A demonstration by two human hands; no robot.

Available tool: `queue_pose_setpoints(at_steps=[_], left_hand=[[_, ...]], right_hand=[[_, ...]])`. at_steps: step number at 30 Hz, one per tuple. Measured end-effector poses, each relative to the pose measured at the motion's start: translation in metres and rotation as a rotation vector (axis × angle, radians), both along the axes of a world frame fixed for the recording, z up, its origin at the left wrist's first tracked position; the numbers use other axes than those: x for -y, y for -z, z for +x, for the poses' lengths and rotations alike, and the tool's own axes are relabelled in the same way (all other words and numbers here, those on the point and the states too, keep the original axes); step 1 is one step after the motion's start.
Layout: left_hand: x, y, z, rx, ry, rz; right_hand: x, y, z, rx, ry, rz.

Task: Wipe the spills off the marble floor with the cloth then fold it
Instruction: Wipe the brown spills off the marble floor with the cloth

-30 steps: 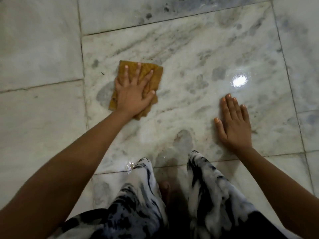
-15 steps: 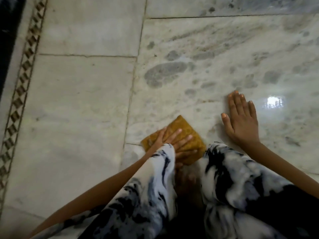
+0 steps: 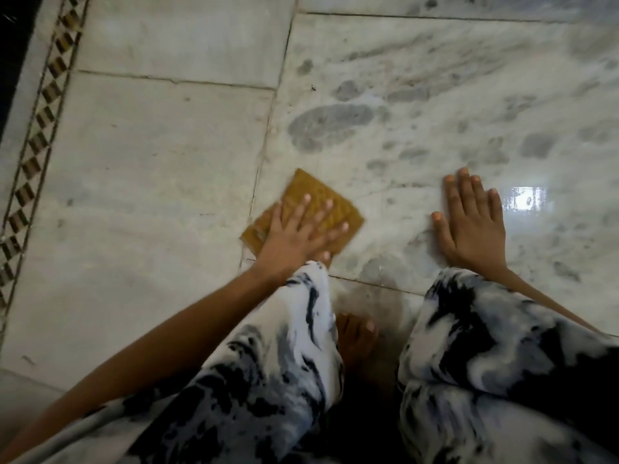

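A folded mustard-yellow cloth [image 3: 303, 187] lies on the marble floor [image 3: 150, 162], across a tile joint just ahead of my left knee. My left hand [image 3: 294, 234] presses flat on it with the fingers spread, covering its near half. My right hand [image 3: 472, 222] rests palm-down on the wet floor to the right, fingers together, holding nothing. Grey wet patches of spill [image 3: 330, 127] spread over the tile ahead and to the right of the cloth.
My knees in black-and-white patterned trousers [image 3: 502, 363] fill the lower frame, with a bare foot [image 3: 356, 336] between them. A brown patterned inlay strip [image 3: 37, 145] runs along the far left beside a dark edge. A light glare [image 3: 527, 199] shines by my right hand.
My left hand dragged the cloth back from the far tile to my knees, then slid it left and a little forward. My right hand stayed planted.
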State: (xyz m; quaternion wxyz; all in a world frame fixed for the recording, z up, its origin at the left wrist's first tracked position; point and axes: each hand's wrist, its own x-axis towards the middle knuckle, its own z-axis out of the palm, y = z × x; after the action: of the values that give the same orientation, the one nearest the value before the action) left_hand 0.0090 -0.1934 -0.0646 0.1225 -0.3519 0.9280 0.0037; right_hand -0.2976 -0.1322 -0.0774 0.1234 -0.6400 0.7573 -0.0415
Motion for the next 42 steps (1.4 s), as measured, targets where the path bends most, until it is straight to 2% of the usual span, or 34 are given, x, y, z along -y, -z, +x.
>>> queue_pose_setpoints(at_steps=[2,4,7,10,12,15,17,22,24,27,30,33,37,42], left_hand=[[-0.019,0.008,0.023,0.011,0.116,-0.053],[-0.014,0.005,0.047,-0.052,0.113,-0.041],[0.031,-0.008,0.054,-0.127,-0.085,-0.004],[0.089,-0.014,0.015,-0.166,-0.353,0.046],[0.124,-0.017,-0.022,-0.139,-0.411,0.089],[0.146,-0.017,-0.071,-0.094,-0.288,0.114],[0.13,-0.012,-0.089,-0.098,-0.16,0.095],[0.068,-0.002,-0.064,-0.2,0.175,0.053],[0.07,0.001,-0.038,-0.243,0.166,0.032],[0.101,0.002,-0.018,-0.293,-0.046,0.011],[0.154,-0.002,-0.038,-0.294,-0.293,0.023],[0.204,-0.008,-0.085,-0.249,-0.405,0.046],[0.222,-0.009,-0.141,-0.2,-0.286,0.082],[0.176,-0.005,-0.151,-0.247,-0.023,0.126]], right_hand=[[0.0,0.0,0.0,0.005,-0.002,0.0],[0.0,-0.001,0.0,0.005,0.001,-0.001],[0.0,-0.002,0.002,0.016,0.002,0.011],[-0.001,-0.004,-0.002,0.008,-0.007,0.029],[0.0,-0.007,-0.008,-0.015,-0.01,0.027],[0.003,-0.01,-0.022,-0.027,0.015,0.035],[0.003,-0.009,-0.03,-0.044,0.029,0.042],[0.003,-0.004,-0.04,-0.014,0.064,0.034],[0.003,-0.003,-0.04,0.001,0.075,0.023],[0.003,-0.003,-0.039,0.01,0.079,0.003],[0.003,-0.003,-0.04,0.019,0.077,-0.002],[0.003,-0.003,-0.041,0.024,0.077,-0.001],[0.003,-0.004,-0.041,0.025,0.077,-0.002],[0.003,-0.005,-0.041,0.013,0.078,-0.003]])
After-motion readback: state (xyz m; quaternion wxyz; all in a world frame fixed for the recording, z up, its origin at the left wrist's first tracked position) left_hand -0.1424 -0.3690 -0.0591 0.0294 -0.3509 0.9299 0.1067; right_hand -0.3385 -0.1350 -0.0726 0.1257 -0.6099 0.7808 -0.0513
